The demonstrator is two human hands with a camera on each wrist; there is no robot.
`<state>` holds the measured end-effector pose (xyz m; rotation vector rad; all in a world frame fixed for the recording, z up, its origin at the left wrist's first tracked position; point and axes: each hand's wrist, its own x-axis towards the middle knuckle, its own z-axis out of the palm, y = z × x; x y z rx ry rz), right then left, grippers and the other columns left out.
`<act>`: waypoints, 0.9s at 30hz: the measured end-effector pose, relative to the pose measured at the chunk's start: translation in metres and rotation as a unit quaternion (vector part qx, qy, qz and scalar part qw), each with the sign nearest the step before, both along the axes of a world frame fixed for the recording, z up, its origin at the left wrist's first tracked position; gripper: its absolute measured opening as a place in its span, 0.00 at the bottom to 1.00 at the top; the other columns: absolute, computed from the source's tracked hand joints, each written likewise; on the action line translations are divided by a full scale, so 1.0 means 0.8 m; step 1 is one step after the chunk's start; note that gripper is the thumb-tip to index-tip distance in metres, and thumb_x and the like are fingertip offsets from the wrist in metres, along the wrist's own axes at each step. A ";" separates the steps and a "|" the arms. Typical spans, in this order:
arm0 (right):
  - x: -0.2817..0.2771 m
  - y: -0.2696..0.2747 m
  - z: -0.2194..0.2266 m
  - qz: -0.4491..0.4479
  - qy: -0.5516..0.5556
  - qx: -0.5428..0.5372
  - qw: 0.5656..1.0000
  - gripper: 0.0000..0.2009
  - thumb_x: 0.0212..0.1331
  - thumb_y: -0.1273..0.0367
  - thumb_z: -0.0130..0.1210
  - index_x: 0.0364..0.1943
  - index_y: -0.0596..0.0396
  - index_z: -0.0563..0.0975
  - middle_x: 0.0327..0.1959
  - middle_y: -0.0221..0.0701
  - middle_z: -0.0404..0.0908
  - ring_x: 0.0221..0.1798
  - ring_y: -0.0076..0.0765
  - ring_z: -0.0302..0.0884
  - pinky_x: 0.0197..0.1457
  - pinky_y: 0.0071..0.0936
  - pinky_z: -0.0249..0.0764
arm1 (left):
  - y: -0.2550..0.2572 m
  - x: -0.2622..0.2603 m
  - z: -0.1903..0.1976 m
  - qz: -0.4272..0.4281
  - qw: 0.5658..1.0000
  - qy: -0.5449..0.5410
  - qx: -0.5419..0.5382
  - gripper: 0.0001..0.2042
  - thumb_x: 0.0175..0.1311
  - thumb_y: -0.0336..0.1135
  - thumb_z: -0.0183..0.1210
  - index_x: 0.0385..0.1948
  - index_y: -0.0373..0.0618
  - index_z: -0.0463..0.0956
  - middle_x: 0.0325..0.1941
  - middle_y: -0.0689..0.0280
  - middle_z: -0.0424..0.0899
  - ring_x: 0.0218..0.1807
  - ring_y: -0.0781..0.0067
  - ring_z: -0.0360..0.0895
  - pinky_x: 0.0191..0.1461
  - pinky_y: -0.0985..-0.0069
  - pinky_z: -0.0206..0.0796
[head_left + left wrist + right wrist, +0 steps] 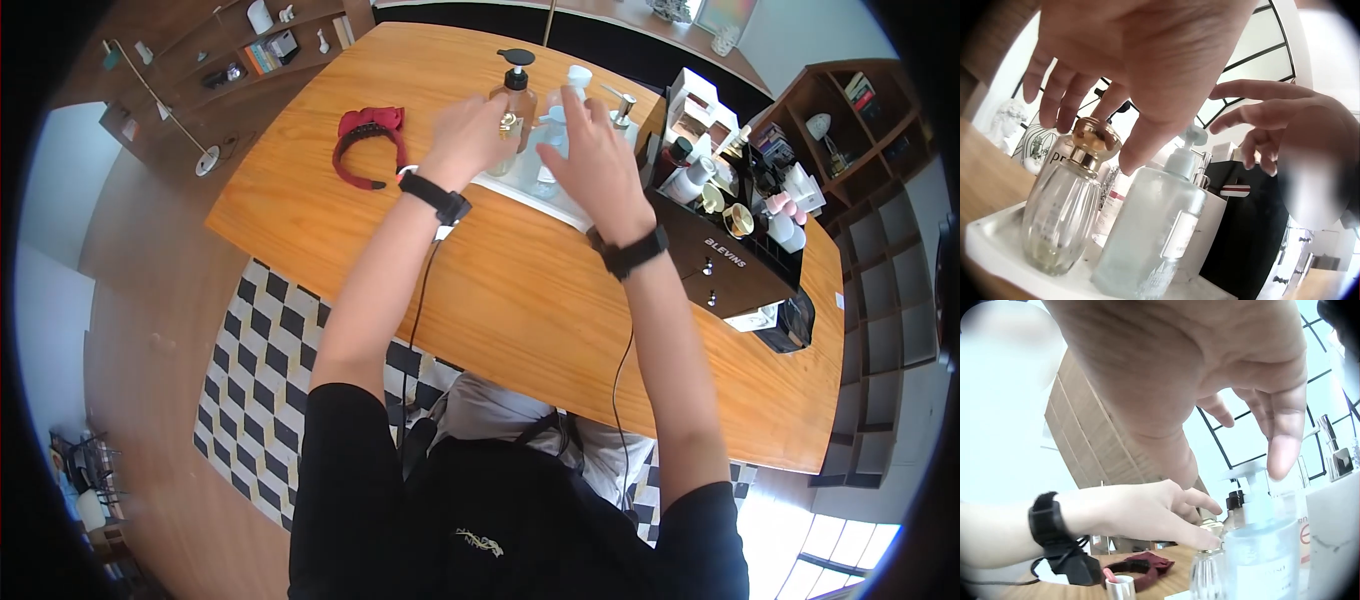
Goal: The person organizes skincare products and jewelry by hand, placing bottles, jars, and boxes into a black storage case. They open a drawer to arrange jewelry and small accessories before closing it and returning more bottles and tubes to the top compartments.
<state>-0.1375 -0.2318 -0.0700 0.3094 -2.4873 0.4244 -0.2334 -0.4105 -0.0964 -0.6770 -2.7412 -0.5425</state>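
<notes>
My left hand (pixel 468 140) reaches over the near side of a white tray (pixel 532 203), fingers spread loosely. Its thumb is right at the gold cap (pixel 1094 136) of a ribbed clear perfume bottle (pixel 1063 215), the other fingers extending past the cap. Beside that bottle stands a pale blue pump bottle (pixel 1150 231) with a label. Above the pump bottle hovers my right hand (pixel 602 175), thumb apart and fingers relaxed, nothing in its grasp. In the right wrist view its fingertip overlaps the pump head (pixel 1249 472).
A brown bottle with a black pump (pixel 520 102) stands on the tray's far side. To the left lie a red bow headband (pixel 385 117) and an upright lipstick (pixel 1120 589). A black organizer (pixel 715 240) crowded with cosmetics stands at right. Cables hang from both wrists.
</notes>
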 end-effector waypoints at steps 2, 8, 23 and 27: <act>-0.025 0.005 -0.004 -0.053 -0.047 0.025 0.997 0.33 0.61 0.62 0.72 0.68 0.55 0.71 0.53 0.53 0.82 0.45 0.64 0.90 0.46 0.50 0.88 | 0.001 -0.001 -0.008 -0.012 1.000 0.013 0.009 0.21 0.62 0.46 0.70 0.54 0.48 0.86 0.46 0.52 0.91 0.51 0.46 0.88 0.53 0.52 0.79; -0.042 0.004 -0.020 -0.068 -0.064 0.012 0.996 0.19 0.64 0.63 0.69 0.54 0.56 0.82 0.53 0.52 0.85 0.48 0.61 0.90 0.49 0.50 0.87 | -0.002 -0.008 -0.021 -0.008 1.000 -0.003 0.002 0.18 0.62 0.39 0.71 0.54 0.46 0.85 0.44 0.52 0.91 0.50 0.48 0.88 0.52 0.54 0.78; -0.037 0.000 -0.025 -0.064 -0.013 -0.009 0.998 0.11 0.64 0.67 0.66 0.47 0.58 0.84 0.44 0.49 0.88 0.44 0.60 0.90 0.45 0.50 0.86 | -0.185 0.145 0.055 0.001 0.974 0.082 0.210 0.22 0.62 0.27 0.74 0.59 0.39 0.82 0.47 0.59 0.87 0.40 0.66 0.82 0.48 0.71 0.75; -0.030 -0.002 -0.012 -0.072 -0.009 0.007 0.997 0.10 0.64 0.68 0.65 0.46 0.57 0.84 0.43 0.48 0.88 0.43 0.60 0.90 0.45 0.50 0.86 | -0.238 0.155 0.015 0.054 0.975 0.085 0.199 0.20 0.63 0.28 0.74 0.57 0.38 0.82 0.45 0.60 0.86 0.38 0.66 0.79 0.47 0.71 0.73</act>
